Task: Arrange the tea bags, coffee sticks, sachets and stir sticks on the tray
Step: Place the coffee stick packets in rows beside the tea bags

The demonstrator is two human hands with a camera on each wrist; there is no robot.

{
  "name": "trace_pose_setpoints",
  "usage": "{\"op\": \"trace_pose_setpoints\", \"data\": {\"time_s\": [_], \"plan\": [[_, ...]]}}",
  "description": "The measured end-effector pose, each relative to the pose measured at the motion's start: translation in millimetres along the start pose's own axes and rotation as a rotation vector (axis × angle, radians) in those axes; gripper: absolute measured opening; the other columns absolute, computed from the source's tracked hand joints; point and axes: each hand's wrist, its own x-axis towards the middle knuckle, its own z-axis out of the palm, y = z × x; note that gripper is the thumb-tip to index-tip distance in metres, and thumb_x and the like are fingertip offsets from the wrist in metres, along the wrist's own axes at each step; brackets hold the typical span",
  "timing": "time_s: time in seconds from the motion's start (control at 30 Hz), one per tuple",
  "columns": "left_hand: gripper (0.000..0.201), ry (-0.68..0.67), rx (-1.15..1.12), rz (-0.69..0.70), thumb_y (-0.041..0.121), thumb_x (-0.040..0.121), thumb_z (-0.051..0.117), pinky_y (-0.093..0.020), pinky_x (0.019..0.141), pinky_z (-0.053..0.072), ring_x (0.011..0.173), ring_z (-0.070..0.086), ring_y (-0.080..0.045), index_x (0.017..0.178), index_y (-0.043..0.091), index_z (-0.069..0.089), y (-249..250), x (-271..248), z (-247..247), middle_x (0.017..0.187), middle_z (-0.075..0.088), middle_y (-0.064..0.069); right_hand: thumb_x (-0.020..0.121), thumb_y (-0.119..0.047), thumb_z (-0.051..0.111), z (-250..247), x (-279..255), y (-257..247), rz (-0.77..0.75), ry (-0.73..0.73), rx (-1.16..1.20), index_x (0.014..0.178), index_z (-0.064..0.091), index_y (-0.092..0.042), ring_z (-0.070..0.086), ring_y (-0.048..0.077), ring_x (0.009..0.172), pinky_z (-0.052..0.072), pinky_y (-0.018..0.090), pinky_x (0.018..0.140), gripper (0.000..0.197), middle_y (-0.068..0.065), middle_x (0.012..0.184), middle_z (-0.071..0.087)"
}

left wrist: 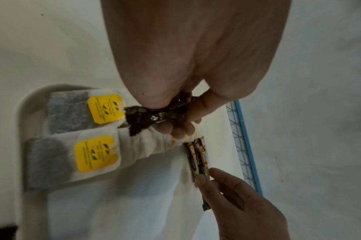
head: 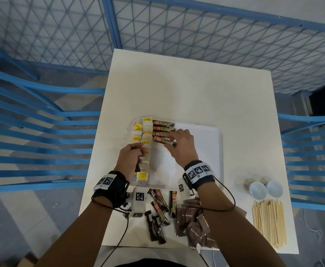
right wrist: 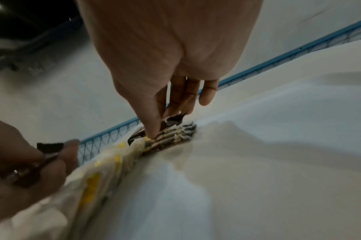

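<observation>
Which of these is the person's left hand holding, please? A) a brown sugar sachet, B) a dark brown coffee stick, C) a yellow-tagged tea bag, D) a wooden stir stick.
B: in the left wrist view the left hand grips a dark brown coffee stick above the white tea bags with yellow tags on the white plastic tray.

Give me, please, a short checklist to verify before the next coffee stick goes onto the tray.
1. Right hand free: not ok, its fingers pinch the fourth coffee stick.
2. Left hand holds the next stick: ok.
3. Free tray space below the stick row: ok.
4. Fourth stick straight: not ok, slightly tilted.
5. Tea bags in their columns: ok.
</observation>
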Motion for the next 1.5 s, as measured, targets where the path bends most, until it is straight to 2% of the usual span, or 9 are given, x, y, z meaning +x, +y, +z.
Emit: {"op": "trace_pose_setpoints", "data": {"time_s": [0.3,0.77,0.97,1.1,1.2,1.27,1.33,1.43,1.5], "plan": [[0.028,-0.096,0.090,0.110,-0.008,0.100,0.051,-0.032,0.071,0.055,0.082,0.071,-0.023,0.116,0.007,0.069,4.0,1.1,-7.7,0.102,0.077,-0.014,0.077,-0.027,0.082,19.9,6.5,4.5,0.001,-0.009,-0.194,0.097,0.076,-0.022,0.051,0.029,0.100,0.038,0.042,0.084,0.021,0.003,0.101,0.060],[0.029,-0.065,0.084,0.090,-0.009,0.097,0.053,-0.037,0.073,0.053,0.086,0.069,-0.029,0.116,0.007,0.068,8.2,7.1,-11.9,0.096,0.078,-0.013,0.078,-0.021,0.076,30.6,14.5,-2.5,0.082,-0.005,-0.141,0.095,0.071,-0.018,0.053,0.030,0.100,0.040,0.043,0.085,0.019,0.004,0.103,0.064],[0.019,-0.072,0.062,0.112,-0.004,0.095,0.062,-0.039,0.079,0.055,0.091,0.071,-0.032,0.105,0.010,0.070,11.2,4.3,-9.3,0.105,0.077,-0.020,0.077,-0.023,0.076,31.8,14.8,-2.0,0.088,-0.010,-0.136,0.099,0.069,-0.018,0.054,0.031,0.101,0.041,0.044,0.085,0.024,0.004,0.105,0.064],[0.015,-0.061,-0.005,0.099,-0.005,0.096,0.063,-0.047,0.087,0.058,0.090,0.071,-0.037,0.106,0.005,0.069,10.0,4.4,-9.7,0.098,0.077,-0.018,0.078,-0.031,0.074,30.1,10.7,-2.2,0.073,0.014,-0.135,0.109,0.066,-0.021,0.053,0.026,0.103,0.041,0.043,0.086,0.034,0.000,0.109,0.063],[0.018,-0.072,-0.013,0.102,-0.002,0.093,0.068,-0.050,0.091,0.059,0.085,0.072,-0.032,0.111,0.003,0.070,11.9,1.0,-8.2,0.095,0.076,-0.017,0.081,-0.028,0.070,26.1,5.0,-9.9,0.053,0.056,-0.008,0.103,0.066,-0.023,0.052,0.017,0.094,0.043,0.037,0.082,0.022,-0.007,0.097,0.062],[0.021,-0.083,-0.008,0.113,-0.002,0.093,0.069,-0.048,0.086,0.061,0.086,0.072,-0.030,0.113,0.003,0.071,13.8,-1.8,-5.6,0.100,0.076,-0.019,0.087,-0.022,0.069,20.6,2.2,-21.2,0.057,0.018,0.198,0.097,0.068,-0.022,0.054,0.003,0.081,0.045,0.022,0.077,0.010,-0.012,0.085,0.062],[0.024,-0.092,-0.007,0.126,-0.004,0.092,0.069,-0.042,0.076,0.062,0.087,0.072,-0.030,0.116,0.001,0.069,15.0,-5.1,-1.9,0.105,0.073,-0.020,0.093,-0.025,0.069,13.9,1.3,-35.4,0.128,-0.083,0.379,0.099,0.072,-0.020,0.058,-0.006,0.075,0.042,0.006,0.070,0.008,-0.014,0.082,0.065],[0.029,-0.099,0.022,0.145,-0.005,0.089,0.073,-0.033,0.067,0.061,0.081,0.072,-0.031,0.117,0.000,0.068,14.5,-8.6,1.3,0.101,0.073,-0.017,0.095,-0.028,0.069,7.9,1.1,-47.7,0.175,-0.207,0.501,0.100,0.074,-0.016,0.059,-0.009,0.074,0.042,0.005,0.068,0.015,-0.012,0.083,0.069],[0.034,-0.097,0.075,0.162,-0.005,0.086,0.076,-0.030,0.067,0.060,0.079,0.071,-0.029,0.118,0.000,0.067,12.5,-9.5,1.8,0.100,0.074,-0.017,0.093,-0.023,0.072,5.3,1.4,-50.3,0.189,-0.239,0.566,0.096,0.075,-0.013,0.058,-0.005,0.063,0.043,0.009,0.062,0.012,-0.010,0.074,0.067]]}}
